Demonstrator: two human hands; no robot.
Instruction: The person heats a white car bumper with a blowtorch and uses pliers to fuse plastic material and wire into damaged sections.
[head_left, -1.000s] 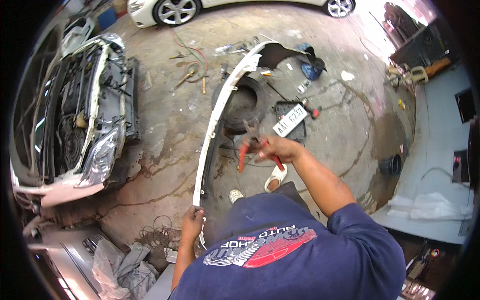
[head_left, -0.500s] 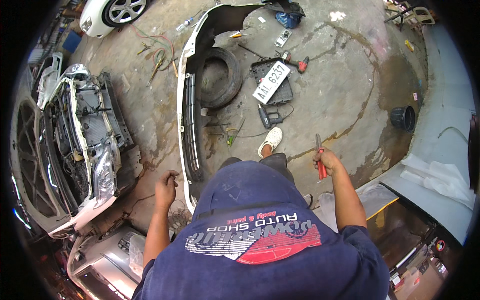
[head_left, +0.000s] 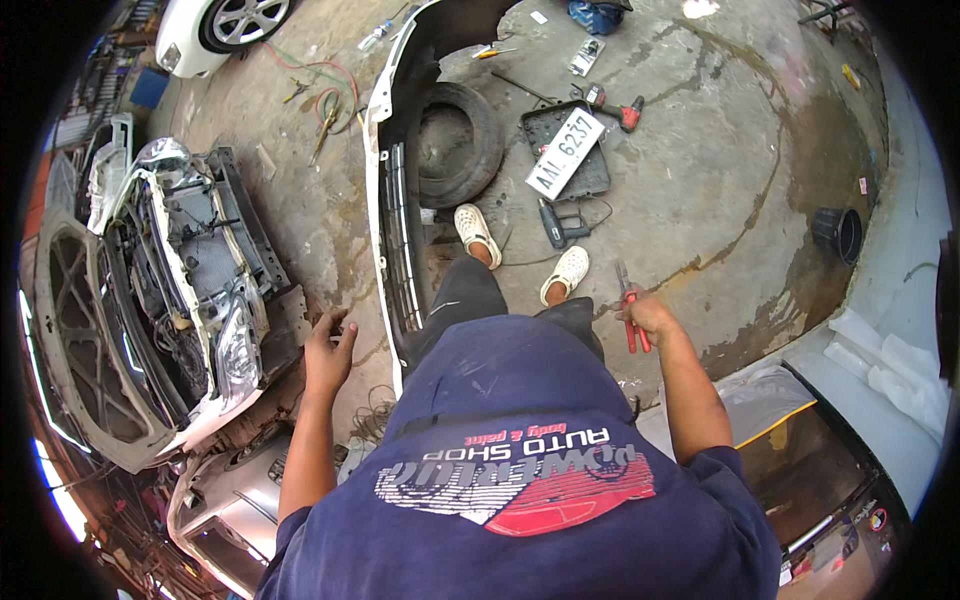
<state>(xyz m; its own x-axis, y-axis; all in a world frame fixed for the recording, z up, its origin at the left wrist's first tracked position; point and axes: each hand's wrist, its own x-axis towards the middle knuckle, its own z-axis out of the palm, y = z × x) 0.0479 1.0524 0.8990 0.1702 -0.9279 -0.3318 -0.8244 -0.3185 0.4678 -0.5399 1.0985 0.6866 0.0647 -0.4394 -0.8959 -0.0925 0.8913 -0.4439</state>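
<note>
Pliers with red handles point away from me in my right hand. My fingers are around the handles, which look spread apart. Above the floor to my left, my left hand is empty, its fingers loosely bent and apart. Between my left hand and my legs stands a white car bumper, with its dark inner side and a slatted black grille facing my legs. Neither hand touches the bumper.
A tire lies inside the bumper's curve. Ahead are a black tray with a licence plate across it, a heat gun and a red drill. A dismantled car front stands left, a black bucket right.
My left foot has come into view beside the tire, and the scene has shifted slightly. The pliers stay in my right hand, with their handles now further apart. My left hand remains empty.
</note>
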